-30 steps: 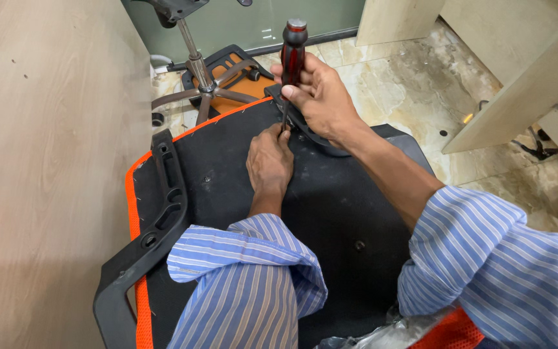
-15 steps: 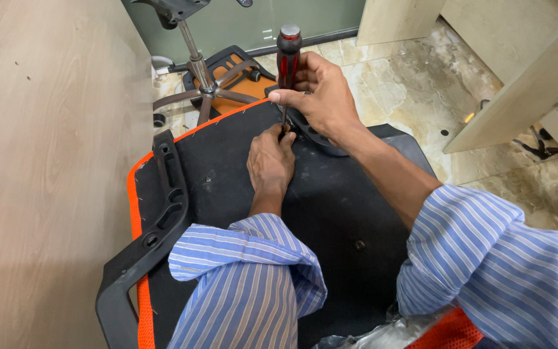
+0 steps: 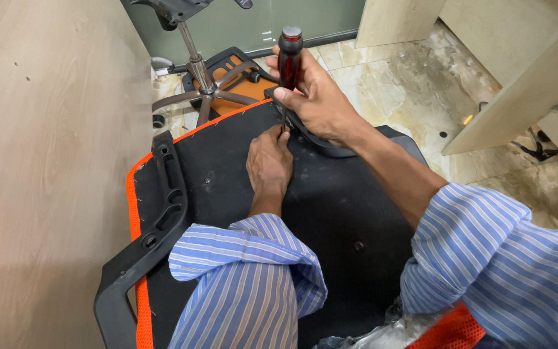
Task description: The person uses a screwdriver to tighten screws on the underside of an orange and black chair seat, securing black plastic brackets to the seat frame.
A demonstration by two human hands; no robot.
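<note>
A light wooden panel [image 3: 40, 161] stands along the left, close against the upturned chair seat [image 3: 227, 174], whose black underside with orange edging fills the middle. One black plastic armrest [image 3: 156, 226] lies on the seat's left edge. Beyond it a second chair's star base [image 3: 205, 90] with its chrome column rests on the marbled floor [image 3: 395, 77], and a pale cabinet [image 3: 518, 97] stands at the right. One screwdriver [image 3: 289, 58] with a dark red handle stands upright at the seat's far edge. The right hand [image 3: 318, 103] has its fingers curled tight around the handle. The left hand [image 3: 269, 161] lies flat on the black underside, fingers [image 3: 272, 137] pressed together at the screwdriver's tip, which they hide. Clear plastic wrap [image 3: 382, 333] bunches at the bottom.
</note>
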